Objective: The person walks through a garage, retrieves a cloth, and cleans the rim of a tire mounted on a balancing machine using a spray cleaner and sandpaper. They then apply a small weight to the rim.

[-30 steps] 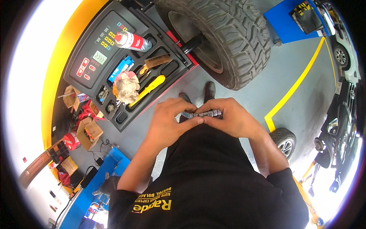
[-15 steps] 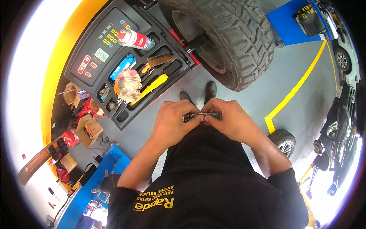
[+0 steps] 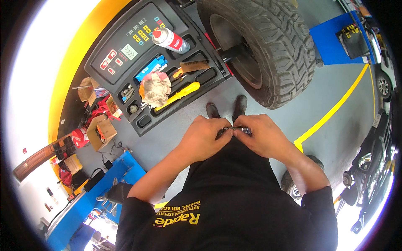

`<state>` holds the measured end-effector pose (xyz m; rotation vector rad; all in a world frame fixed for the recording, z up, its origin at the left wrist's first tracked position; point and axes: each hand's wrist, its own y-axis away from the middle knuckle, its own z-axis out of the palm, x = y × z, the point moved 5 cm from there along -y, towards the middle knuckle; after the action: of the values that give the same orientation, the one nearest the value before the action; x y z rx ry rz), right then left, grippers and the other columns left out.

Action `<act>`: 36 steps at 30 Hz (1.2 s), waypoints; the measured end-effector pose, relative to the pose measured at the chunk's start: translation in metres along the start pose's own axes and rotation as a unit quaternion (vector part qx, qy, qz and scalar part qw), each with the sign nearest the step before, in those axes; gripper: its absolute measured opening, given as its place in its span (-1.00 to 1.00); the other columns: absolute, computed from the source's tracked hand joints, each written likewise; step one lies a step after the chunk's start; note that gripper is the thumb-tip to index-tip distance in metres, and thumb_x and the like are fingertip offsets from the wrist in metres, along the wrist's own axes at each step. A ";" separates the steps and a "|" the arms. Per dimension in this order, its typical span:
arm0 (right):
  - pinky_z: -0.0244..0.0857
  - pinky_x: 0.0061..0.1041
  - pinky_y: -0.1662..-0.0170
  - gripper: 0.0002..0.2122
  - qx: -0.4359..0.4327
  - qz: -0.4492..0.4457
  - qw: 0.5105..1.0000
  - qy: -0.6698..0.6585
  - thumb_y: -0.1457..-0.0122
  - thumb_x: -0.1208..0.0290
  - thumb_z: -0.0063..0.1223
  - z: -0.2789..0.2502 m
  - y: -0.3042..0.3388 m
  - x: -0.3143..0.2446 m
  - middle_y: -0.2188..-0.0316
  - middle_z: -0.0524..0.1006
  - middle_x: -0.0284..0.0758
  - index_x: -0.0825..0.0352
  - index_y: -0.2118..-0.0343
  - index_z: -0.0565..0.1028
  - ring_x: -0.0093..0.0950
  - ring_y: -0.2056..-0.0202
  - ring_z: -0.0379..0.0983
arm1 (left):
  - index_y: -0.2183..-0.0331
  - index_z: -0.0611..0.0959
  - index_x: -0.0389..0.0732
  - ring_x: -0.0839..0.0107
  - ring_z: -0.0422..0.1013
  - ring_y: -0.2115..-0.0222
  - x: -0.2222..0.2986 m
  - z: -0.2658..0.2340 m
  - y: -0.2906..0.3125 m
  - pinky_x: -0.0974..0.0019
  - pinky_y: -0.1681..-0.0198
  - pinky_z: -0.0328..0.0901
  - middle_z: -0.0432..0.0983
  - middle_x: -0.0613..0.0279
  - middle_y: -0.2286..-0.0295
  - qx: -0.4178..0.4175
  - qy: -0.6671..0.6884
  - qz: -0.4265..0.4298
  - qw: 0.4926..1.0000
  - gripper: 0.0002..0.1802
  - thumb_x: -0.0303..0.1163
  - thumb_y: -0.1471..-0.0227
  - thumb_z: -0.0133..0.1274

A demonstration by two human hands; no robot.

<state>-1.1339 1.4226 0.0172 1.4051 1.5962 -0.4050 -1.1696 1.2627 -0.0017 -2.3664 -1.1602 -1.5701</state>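
Both hands meet in front of my body, fingertips nearly touching. Between them is a short, slim dark strip (image 3: 245, 130) with a silvery end; its exact kind is too small to make out. My left hand (image 3: 203, 139) is closed, pinching the strip's left part, which the fingers mostly cover. Closed as well, my right hand (image 3: 263, 134) pinches the other part, and the end shows over its thumb. Ahead and to the left stands a wheel balancing machine (image 3: 104, 85) with a tool tray. A large knobbly tyre (image 3: 289, 58) is mounted on its shaft at the right.
The tray holds a spray can (image 3: 171, 40), a crumpled rag (image 3: 155, 88), a yellow-handled tool (image 3: 184, 93), a cardboard piece (image 3: 194, 66) and a blue box (image 3: 151, 67). A smaller wheel (image 3: 289, 184) lies by my right forearm. A blue cabinet (image 3: 335, 39) stands far right.
The view has shifted, so the machine and tyre sit farther right in it. My hands have drawn closer together, and less of the strip shows at the left hand.
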 end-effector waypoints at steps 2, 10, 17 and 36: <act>0.35 -0.13 0.27 -0.81 -0.024 0.007 1.000 -0.015 -0.14 0.39 0.16 0.000 -0.002 -0.006 0.43 0.57 -0.04 0.40 0.28 0.50 -0.01 0.34 0.52 | 0.34 0.67 -0.23 0.01 0.45 0.48 0.001 -0.003 0.004 0.13 0.36 0.29 0.54 -0.02 0.52 0.017 -0.021 0.041 0.999 -0.79 -0.28 -0.09 0.14; 0.29 -0.27 0.45 -0.88 -0.057 -0.047 0.992 -0.107 -0.10 0.49 0.14 -0.004 -0.004 -0.040 0.57 0.44 -0.12 0.37 0.36 0.44 -0.17 0.54 0.44 | 0.39 0.59 -0.32 0.55 0.23 0.53 0.000 -0.003 0.034 0.34 0.44 0.16 0.34 0.26 0.61 0.017 0.317 -0.112 0.942 -0.74 -0.29 -0.13 0.07; 0.28 -0.28 0.46 -0.86 -0.046 -0.204 0.978 -0.015 -0.04 0.52 0.18 -0.010 -0.004 -0.073 0.53 0.45 -0.19 0.35 0.39 0.42 -0.20 0.52 0.44 | 0.41 0.61 -0.29 0.61 0.27 0.49 0.018 -0.014 0.055 0.37 0.41 0.19 0.40 0.33 0.59 0.044 0.415 -0.094 0.904 -0.79 -0.32 -0.11 0.07; 0.33 -0.13 0.02 -0.81 0.026 -0.207 0.974 0.091 -0.18 0.44 0.08 0.127 -0.244 -0.001 0.21 0.53 -0.11 0.35 0.18 0.61 -0.09 0.10 0.45 | 0.18 0.63 -0.35 0.41 0.49 0.37 -0.124 0.002 0.129 0.34 0.21 0.37 0.59 0.18 0.42 0.285 0.471 -0.197 0.811 -0.70 -0.29 -0.28 0.00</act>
<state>-1.3003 1.2561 -0.1243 1.1680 2.0509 -0.5773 -1.1116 1.1037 -0.0615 -0.7830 -1.5365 -1.7742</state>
